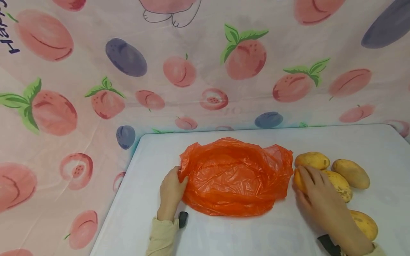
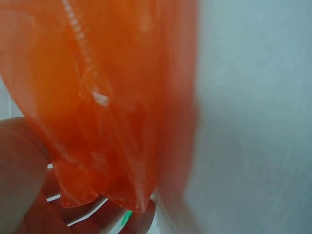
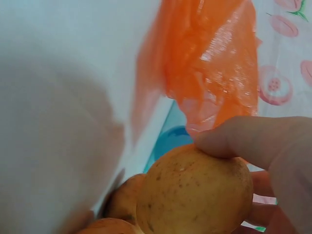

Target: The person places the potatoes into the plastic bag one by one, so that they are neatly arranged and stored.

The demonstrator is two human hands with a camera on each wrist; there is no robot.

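An orange plastic bag [image 1: 227, 177] lies spread on the white table, its mouth facing up. At the bag's left edge my left hand [image 1: 173, 186] holds the plastic between thumb and fingers; in the left wrist view the thumb [image 2: 22, 170] is in front of the film and the fingers are partly behind it. My right hand [image 1: 320, 195] grips a yellow-brown potato [image 3: 195, 190] just right of the bag. The thumb [image 3: 234, 141] presses on that potato, and the other fingers curl around its far side, partly hidden.
Close around the right hand lie more potatoes: one behind [image 1: 312, 160], one to the right [image 1: 351, 173], one partly covered [image 1: 341, 185] and one nearer the front [image 1: 365, 224]. A fruit-print cloth [image 1: 198, 46] hangs beyond the white table's [image 1: 224, 234] back edge.
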